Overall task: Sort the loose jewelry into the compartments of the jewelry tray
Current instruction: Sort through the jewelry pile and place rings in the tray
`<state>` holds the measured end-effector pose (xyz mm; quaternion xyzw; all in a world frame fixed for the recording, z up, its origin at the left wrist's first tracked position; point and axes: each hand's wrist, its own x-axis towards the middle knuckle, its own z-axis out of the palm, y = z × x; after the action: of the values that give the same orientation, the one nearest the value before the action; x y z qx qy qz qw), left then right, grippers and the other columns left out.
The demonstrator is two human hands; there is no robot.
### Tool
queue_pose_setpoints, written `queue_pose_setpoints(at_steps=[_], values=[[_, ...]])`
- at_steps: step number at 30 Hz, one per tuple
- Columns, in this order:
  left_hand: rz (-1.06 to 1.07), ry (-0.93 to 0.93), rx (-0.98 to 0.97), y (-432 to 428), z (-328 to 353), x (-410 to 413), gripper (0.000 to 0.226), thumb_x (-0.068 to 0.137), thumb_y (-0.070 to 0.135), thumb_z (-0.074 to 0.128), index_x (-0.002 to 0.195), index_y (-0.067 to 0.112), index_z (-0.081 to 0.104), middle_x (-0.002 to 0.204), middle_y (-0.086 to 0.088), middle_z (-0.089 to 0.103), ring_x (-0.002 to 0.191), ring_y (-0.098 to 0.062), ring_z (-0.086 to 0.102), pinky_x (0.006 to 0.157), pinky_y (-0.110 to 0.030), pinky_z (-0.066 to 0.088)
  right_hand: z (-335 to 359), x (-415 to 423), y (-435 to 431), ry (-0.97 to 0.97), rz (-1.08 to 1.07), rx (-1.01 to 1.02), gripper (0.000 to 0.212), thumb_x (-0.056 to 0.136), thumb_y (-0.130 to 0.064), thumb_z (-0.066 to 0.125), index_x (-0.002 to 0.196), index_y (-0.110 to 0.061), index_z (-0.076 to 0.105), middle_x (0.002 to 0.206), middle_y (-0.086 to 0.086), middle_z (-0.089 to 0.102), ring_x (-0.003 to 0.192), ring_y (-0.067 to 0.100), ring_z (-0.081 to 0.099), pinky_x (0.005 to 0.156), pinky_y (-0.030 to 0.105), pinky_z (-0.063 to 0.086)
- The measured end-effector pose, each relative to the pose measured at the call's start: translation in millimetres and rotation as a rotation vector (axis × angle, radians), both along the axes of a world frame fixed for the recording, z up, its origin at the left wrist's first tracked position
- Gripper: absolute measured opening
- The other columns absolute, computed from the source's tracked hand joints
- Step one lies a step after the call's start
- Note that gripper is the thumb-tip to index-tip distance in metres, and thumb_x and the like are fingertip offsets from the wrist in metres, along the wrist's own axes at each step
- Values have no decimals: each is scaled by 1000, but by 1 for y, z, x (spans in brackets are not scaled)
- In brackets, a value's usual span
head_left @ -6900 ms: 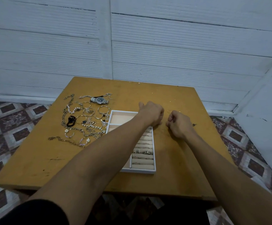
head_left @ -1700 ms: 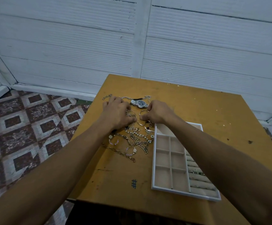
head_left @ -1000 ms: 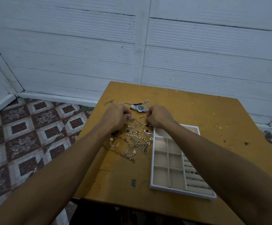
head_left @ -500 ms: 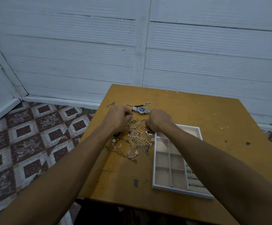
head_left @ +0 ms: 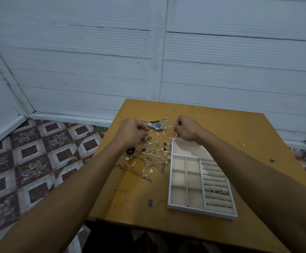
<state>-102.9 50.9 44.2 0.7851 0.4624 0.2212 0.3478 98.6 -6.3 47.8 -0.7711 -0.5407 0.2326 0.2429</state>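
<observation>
A bangle (head_left: pixel 164 133) is pinched in the right hand (head_left: pixel 186 127) and a second bangle (head_left: pixel 158 136) in the left hand (head_left: pixel 131 132), both held over the jewelry pile (head_left: pixel 148 158) by the tabletop's far left edge. Tangled chains may be snagged and dragged off that edge. The jewelry tray (head_left: pixel 169 189) lies alongside.

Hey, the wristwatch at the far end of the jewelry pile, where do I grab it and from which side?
Pinch the wristwatch across its case, coming down from above on the far side. It lies flat, dial up, so the case edges are exposed, while the jewelry pile crowds its near side.
</observation>
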Motion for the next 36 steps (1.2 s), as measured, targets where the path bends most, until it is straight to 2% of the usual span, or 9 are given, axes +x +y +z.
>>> queue_pose_setpoints(at_steps=[2, 5, 9, 14, 18, 23, 28, 36], values=[[-4, -38, -58, -7, 2, 8, 9, 89, 6, 64, 95, 9, 70, 75, -6, 71, 62, -12, 69, 54, -22, 55, 3, 10, -12, 96, -58, 54, 21, 90, -1, 45, 74, -14, 46, 76, 6, 59, 69, 20, 57, 62, 31, 44], [-14, -60, -92, -17, 5, 21, 9, 88, 6, 65, 94, 9, 70, 72, -7, 72, 63, -17, 71, 62, -34, 60, 5, 25, -31, 210, -116, 100, 21, 90, 2, 46, 78, -14, 46, 69, 6, 57, 57, 16, 57, 54, 32, 46], [-65, -75, -111, -35, 7, 43, 9, 89, 3, 63, 94, 6, 70, 75, -9, 71, 56, -15, 67, 47, -23, 53, 6, 47, -61, 191, -148, 91, 22, 90, 7, 43, 79, -11, 47, 68, 7, 55, 56, 18, 55, 54, 32, 46], [-135, -58, -124, -50, 2, 74, 12, 89, 0, 59, 88, 9, 67, 79, -15, 71, 57, -17, 67, 47, -24, 52, 1, 75, -97, 10, -162, 9, 13, 90, -2, 49, 85, -12, 56, 79, 7, 64, 71, 21, 61, 68, 32, 49], [-199, -5, -90, -58, -5, 98, 13, 89, -4, 57, 90, 4, 67, 63, -7, 65, 52, -12, 65, 50, -25, 52, -8, 80, -113, -159, -119, -42, 12, 90, -7, 52, 90, -13, 62, 88, 0, 63, 85, 19, 56, 70, 25, 39], [-243, 43, 15, -67, -8, 116, 22, 88, -6, 50, 91, 6, 69, 59, 2, 63, 42, -1, 60, 50, -23, 52, -16, 76, -118, -171, -127, 12, 13, 90, -7, 51, 89, -13, 62, 92, 2, 65, 86, 21, 57, 69, 26, 40], [-263, 62, 55, -73, -8, 123, 22, 89, -4, 50, 92, 7, 68, 63, 4, 63, 54, -10, 66, 45, -11, 44, -22, 71, -121, -283, -66, 76, 15, 91, -10, 48, 94, -14, 62, 94, 3, 66, 86, 22, 58, 72, 32, 48], [-263, 79, 73, -76, -11, 130, 18, 87, -3, 56, 89, 9, 69, 72, -1, 66, 55, -9, 65, 52, -16, 51, -30, 72, -120, -472, -6, 59, 23, 89, -11, 48, 102, -15, 66, 101, 5, 63, 96, 24, 56, 75, 35, 47]])
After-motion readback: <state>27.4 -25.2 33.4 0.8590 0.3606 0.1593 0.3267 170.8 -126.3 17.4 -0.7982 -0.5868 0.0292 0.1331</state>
